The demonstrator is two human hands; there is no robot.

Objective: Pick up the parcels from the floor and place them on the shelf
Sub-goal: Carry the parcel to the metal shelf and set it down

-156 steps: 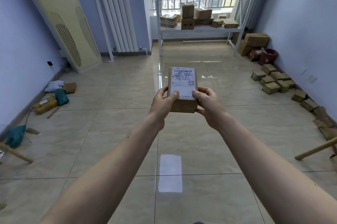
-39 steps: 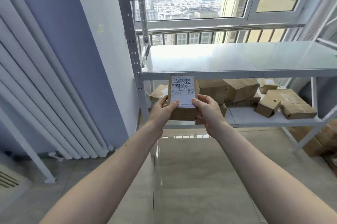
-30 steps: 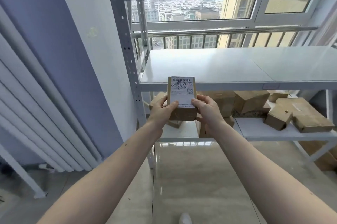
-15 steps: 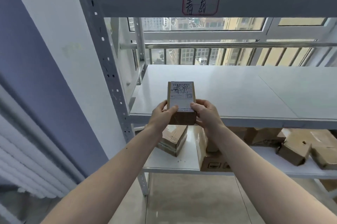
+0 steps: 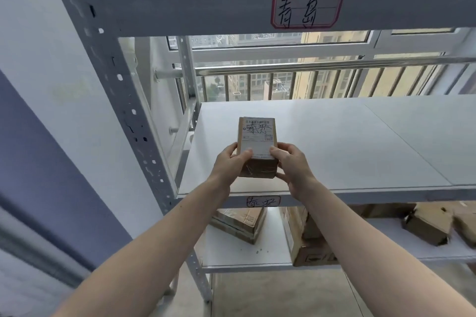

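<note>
I hold a small brown cardboard parcel (image 5: 257, 141) with a white shipping label and handwriting on top. My left hand (image 5: 230, 163) grips its left side and my right hand (image 5: 292, 166) grips its right side. The parcel is over the front left part of the white middle shelf board (image 5: 347, 141) of a grey metal rack; I cannot tell whether it rests on the board. A handwritten tag (image 5: 263, 201) is stuck on that shelf's front edge, just below the parcel.
The rack's perforated upright (image 5: 121, 100) stands to the left. An upper beam carries a red-bordered handwritten label (image 5: 307, 7). The lower shelf (image 5: 231, 255) holds several cardboard boxes (image 5: 239, 221). A window with a railing is behind; a wall is at left.
The view has closed in from across the room to the rack and risen. The parcel, held in both hands throughout, now sits over the middle shelf's front left part.
</note>
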